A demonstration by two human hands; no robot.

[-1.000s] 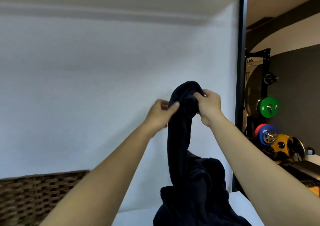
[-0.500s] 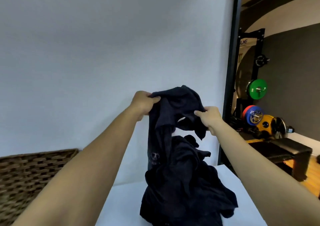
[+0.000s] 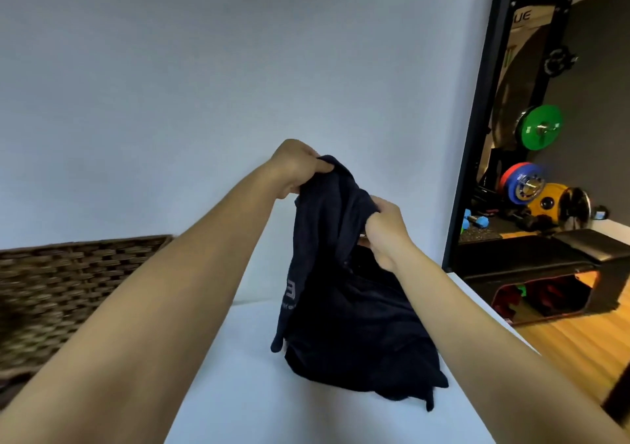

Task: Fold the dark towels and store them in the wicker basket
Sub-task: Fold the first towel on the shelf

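The wicker basket (image 3: 68, 283) is motion-blurred and cut off by the left edge. The dark towel (image 3: 347, 307) hides the right hand's (image 3: 385, 232) fingertips. Its pale print is partly folded under, illegible.

left arm: bare, stretched forward and up; left hand (image 3: 296, 164) raised, fingers curled, pinching dark cloth at its top. right arm: bare, stretched forward; right hand (image 3: 385, 230) lower, knuckles up, fingers curled into the same cloth. hands apart.
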